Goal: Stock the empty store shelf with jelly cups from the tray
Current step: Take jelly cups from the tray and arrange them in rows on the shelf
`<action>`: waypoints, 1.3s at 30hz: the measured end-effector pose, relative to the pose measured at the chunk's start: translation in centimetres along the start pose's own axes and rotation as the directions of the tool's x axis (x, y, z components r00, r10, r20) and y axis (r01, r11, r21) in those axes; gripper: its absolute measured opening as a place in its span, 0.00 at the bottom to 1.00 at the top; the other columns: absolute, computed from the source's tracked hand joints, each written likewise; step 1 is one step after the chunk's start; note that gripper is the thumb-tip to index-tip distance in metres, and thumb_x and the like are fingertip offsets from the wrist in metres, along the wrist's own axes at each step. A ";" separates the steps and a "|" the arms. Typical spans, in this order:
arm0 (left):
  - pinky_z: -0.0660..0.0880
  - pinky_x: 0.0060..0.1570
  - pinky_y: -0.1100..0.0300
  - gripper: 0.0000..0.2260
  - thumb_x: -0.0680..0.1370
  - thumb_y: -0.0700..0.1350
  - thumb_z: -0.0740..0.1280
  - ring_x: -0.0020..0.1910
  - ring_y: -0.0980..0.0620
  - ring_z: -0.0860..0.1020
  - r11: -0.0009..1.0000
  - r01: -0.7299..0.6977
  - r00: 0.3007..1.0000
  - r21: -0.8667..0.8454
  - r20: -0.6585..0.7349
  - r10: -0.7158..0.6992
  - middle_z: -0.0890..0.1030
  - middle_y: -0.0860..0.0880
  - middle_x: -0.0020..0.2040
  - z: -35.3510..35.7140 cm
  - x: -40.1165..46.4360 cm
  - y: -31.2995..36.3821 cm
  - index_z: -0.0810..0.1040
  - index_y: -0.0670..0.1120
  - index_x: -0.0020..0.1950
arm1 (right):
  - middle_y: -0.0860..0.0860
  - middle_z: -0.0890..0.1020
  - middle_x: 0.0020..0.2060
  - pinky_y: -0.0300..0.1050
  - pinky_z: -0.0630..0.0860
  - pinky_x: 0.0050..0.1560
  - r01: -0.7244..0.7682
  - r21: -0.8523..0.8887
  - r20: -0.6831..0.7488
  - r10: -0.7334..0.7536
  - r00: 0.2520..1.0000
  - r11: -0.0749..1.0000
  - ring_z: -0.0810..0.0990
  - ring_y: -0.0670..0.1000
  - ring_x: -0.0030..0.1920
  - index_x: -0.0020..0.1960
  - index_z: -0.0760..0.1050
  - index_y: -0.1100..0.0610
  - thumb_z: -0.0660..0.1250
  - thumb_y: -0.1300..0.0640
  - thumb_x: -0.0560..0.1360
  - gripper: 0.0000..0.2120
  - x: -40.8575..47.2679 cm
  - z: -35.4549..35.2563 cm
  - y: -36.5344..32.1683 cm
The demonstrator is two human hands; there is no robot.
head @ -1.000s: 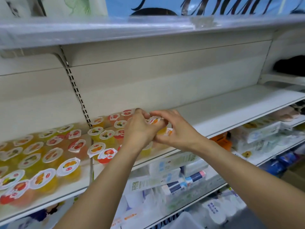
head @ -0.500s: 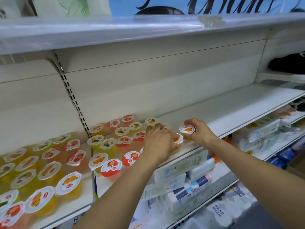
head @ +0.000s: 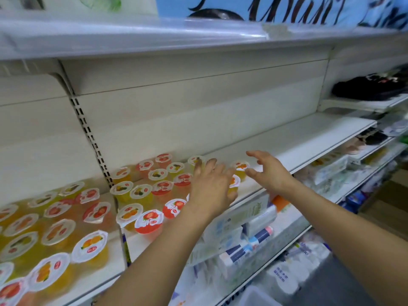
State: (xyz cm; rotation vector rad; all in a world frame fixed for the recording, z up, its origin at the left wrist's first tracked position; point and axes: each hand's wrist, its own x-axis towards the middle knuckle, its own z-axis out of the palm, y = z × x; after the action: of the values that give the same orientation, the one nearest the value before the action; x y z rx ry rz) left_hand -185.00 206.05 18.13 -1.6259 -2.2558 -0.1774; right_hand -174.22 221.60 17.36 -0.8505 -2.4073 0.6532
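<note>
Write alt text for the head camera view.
Two open hands, left hand and right hand, hover over jelly cups at the filled end of a white store shelf. The shelf's right stretch is bare; packaged goods fill the shelves below.

White metal back panels (head: 198,111), slotted upright (head: 88,133), blue banner (head: 287,9) overhead

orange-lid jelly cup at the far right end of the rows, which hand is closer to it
Right. The right hand hovers open just right of the cup; the left hand lies further left.
</note>
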 end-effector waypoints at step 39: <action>0.71 0.58 0.50 0.29 0.78 0.60 0.61 0.65 0.46 0.70 0.773 0.624 0.779 0.112 -0.159 -0.606 0.70 0.48 0.69 -24.0 -59.7 -37.0 0.59 0.52 0.76 | 0.49 0.70 0.66 0.47 0.73 0.52 0.707 -0.067 0.113 -0.698 0.707 0.704 0.74 0.52 0.61 0.70 0.67 0.49 0.61 0.45 0.78 0.22 -29.8 21.6 -54.6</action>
State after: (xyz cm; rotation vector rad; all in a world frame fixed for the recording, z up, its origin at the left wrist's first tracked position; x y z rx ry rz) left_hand -198.10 133.20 23.15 -0.7163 -2.5553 -0.2358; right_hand -190.40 158.17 23.95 0.1213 -2.5784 0.2466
